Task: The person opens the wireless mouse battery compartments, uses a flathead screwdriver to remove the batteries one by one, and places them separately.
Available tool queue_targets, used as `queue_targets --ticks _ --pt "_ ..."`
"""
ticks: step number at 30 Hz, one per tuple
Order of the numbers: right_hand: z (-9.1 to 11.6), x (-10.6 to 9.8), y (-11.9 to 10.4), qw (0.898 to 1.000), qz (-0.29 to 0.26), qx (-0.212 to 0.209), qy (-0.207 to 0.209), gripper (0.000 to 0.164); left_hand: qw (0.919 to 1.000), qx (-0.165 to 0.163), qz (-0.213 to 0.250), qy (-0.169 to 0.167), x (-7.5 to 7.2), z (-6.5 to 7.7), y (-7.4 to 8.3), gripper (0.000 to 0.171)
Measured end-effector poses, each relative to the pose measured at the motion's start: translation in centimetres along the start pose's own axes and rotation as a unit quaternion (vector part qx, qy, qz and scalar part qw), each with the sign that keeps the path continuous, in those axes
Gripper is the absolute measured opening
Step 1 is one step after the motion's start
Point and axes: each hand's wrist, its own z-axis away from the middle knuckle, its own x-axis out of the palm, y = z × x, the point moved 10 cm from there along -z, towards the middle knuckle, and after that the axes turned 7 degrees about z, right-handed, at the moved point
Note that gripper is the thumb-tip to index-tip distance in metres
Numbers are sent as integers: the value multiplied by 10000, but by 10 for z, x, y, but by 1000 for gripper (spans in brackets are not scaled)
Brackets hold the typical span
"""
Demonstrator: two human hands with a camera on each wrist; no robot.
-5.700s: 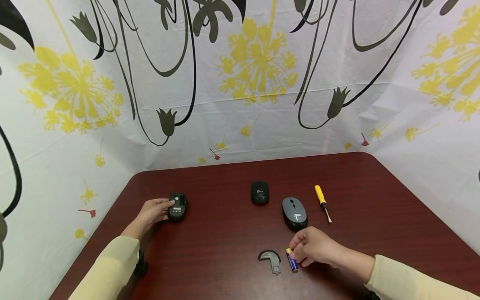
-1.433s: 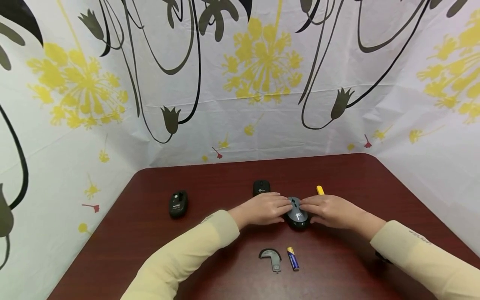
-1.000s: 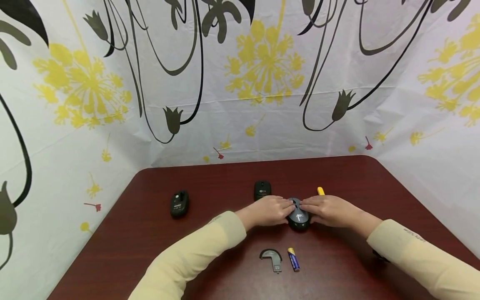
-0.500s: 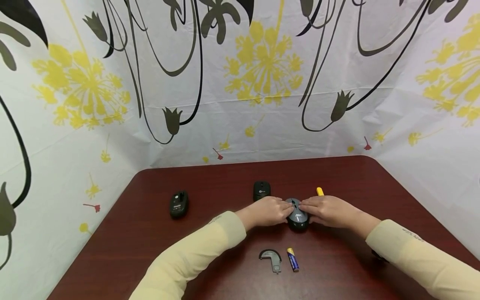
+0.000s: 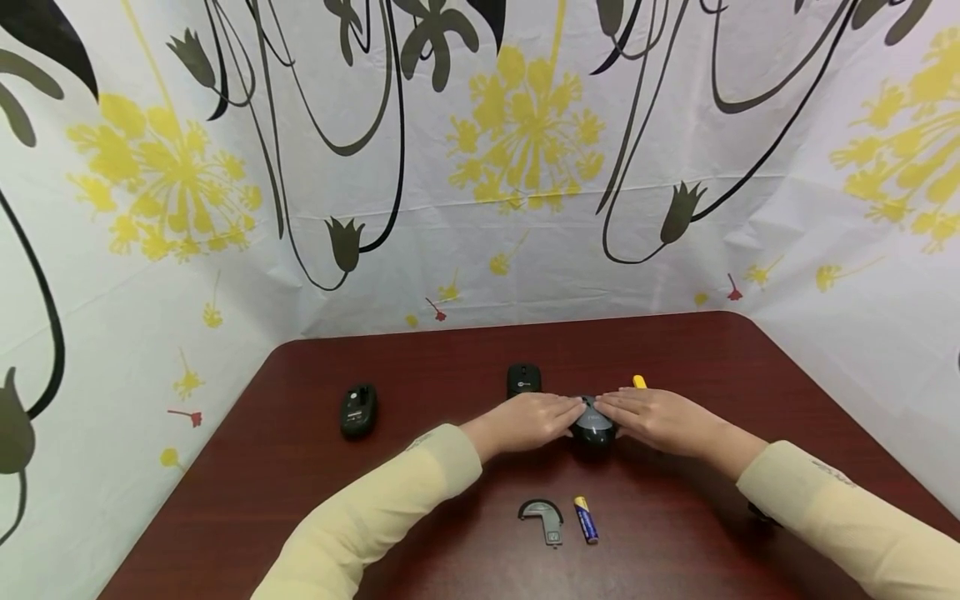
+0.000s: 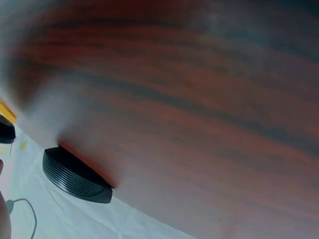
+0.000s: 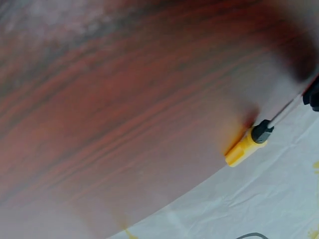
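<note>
A grey and black computer mouse [image 5: 592, 427] is held between both hands in the head view, tilted so that its black rear end shows more. My left hand [image 5: 527, 422] grips its left side, with fingers over the grey top. From the right, my right hand [image 5: 663, 417] grips the other side in the same way. Both thumbs are mostly hidden. Nearer the front lie a grey battery cover [image 5: 551, 523] with a curved black edge and a blue and yellow battery [image 5: 586, 520]. The wrist views catch only a bit of the mouse [image 6: 6, 130].
A black mouse [image 5: 523, 379] stands behind my left hand, its ribbed side visible in the left wrist view. Another black mouse [image 5: 358, 410] lies underside up at the left. Beyond my right hand is a yellow-handled screwdriver [image 7: 246, 148]. Patterned white cloth hangs behind the table [image 5: 420, 358].
Earlier my left hand was on the upturned mouse and my right at the battery. Both then came to the grey mouse, which has just tilted in their hold. The upturned mouse's left behind.
</note>
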Motion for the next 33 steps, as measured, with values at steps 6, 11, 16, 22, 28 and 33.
queue_targets --ticks 6,11,16,22,28,33 --pt "-7 -12 -2 9995 54 118 288 51 9984 -236 246 445 -13 8 -6 51" --pt "-11 -18 0 9976 -272 497 402 52 9883 -635 1103 838 -25 14 -13 51" --pt "-16 -23 2 9920 -750 933 409 56 9554 -1145 2380 1321 -35 22 -21 48" --pt "-24 -29 7 9716 -1673 1589 526 46 9098 -1685 3378 1726 -46 32 -27 44" --pt "-34 -32 8 9416 -2387 2241 783 56 8542 -2396 4192 1927 -50 42 -34 40" --pt "-39 -25 9 9022 -3065 2962 661 44 7857 -3179 4913 2007 -48 56 -37 41"
